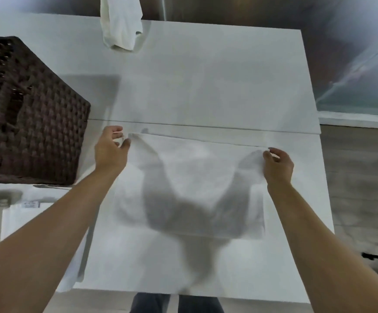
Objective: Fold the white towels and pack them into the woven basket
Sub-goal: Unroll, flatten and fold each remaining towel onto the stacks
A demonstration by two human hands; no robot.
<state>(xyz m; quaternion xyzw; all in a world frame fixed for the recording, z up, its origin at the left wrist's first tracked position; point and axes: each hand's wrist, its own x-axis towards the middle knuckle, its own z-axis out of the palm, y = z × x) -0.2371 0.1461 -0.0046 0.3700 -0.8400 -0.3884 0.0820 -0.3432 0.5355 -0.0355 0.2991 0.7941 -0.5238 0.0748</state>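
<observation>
Spanning most of the view, a white desk with a smooth matte top and a thin seam across its middle stands over a grey wood-grain floor. At the far left sits the woven basket, dark brown, boxy, with a thick braided weave; its inside is too dark to tell what it holds. Below it, more white cloth with a small label lies draped off the desk's left edge. The left hand pinches the far left corner of a white towel between thumb and curled fingers. That towel, soft and slightly nubby, lies spread on the near half of the desk, its far edge lifted and its nearer part motion-blurred. At the desk's far edge a second white towel hangs crumpled. The right hand grips the towel's far right corner, fingers curled around it.
</observation>
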